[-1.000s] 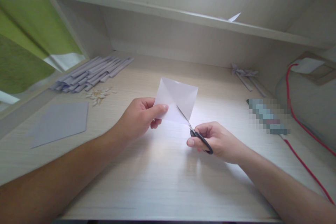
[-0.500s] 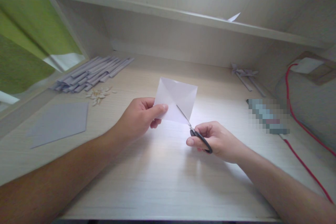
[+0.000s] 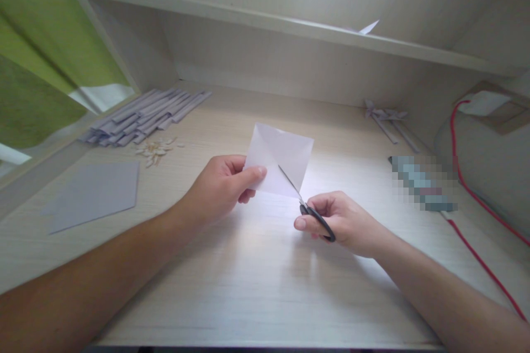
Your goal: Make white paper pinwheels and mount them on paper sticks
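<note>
My left hand [image 3: 221,186] pinches the lower left corner of a white square of paper [image 3: 285,151] with diagonal creases, holding it up above the desk. My right hand [image 3: 339,220] grips black-handled scissors [image 3: 308,207]. Their thin blades reach up and left into the paper's lower edge along a crease. The two hands are a short way apart, at the middle of the light wooden desk [image 3: 256,287].
A grey paper sheet [image 3: 97,193] lies at the left. Behind it are a pile of folded grey paper strips [image 3: 143,116] and small paper scraps [image 3: 157,150]. At the back right lie folded paper pieces [image 3: 387,118], a blurred object [image 3: 424,185] and a red cable [image 3: 476,198]. A shelf [image 3: 290,25] overhangs.
The paper has shifted very slightly down and to the right in my left hand. The scissors and my right hand stay where they were.
</note>
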Available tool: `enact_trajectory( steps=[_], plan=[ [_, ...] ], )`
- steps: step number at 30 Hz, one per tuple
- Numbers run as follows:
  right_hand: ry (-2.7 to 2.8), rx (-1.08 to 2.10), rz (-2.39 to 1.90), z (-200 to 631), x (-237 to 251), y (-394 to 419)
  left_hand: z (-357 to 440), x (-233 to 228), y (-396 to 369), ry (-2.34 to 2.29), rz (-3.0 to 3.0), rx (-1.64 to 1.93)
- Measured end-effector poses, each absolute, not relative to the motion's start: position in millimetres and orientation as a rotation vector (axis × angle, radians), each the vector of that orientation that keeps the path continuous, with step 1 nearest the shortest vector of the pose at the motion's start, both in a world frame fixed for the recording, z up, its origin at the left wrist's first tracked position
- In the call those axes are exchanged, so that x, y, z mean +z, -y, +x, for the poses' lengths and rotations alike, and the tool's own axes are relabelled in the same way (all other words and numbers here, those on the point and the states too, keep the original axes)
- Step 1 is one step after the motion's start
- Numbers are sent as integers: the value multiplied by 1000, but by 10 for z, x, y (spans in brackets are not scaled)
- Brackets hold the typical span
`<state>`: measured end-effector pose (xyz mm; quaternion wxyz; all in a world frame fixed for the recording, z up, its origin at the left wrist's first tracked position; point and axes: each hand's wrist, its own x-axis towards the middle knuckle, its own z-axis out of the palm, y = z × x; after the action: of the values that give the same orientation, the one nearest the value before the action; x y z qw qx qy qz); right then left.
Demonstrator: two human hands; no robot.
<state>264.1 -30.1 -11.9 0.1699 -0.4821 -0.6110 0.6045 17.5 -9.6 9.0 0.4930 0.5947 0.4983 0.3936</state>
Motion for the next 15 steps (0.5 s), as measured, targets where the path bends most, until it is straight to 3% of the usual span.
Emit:
enact_trajectory(
  steps=[15],
  plan=[
    [1754,1697,-1380,2634,-104,293,155,65,90,-1208,1480,954]
  ],
)
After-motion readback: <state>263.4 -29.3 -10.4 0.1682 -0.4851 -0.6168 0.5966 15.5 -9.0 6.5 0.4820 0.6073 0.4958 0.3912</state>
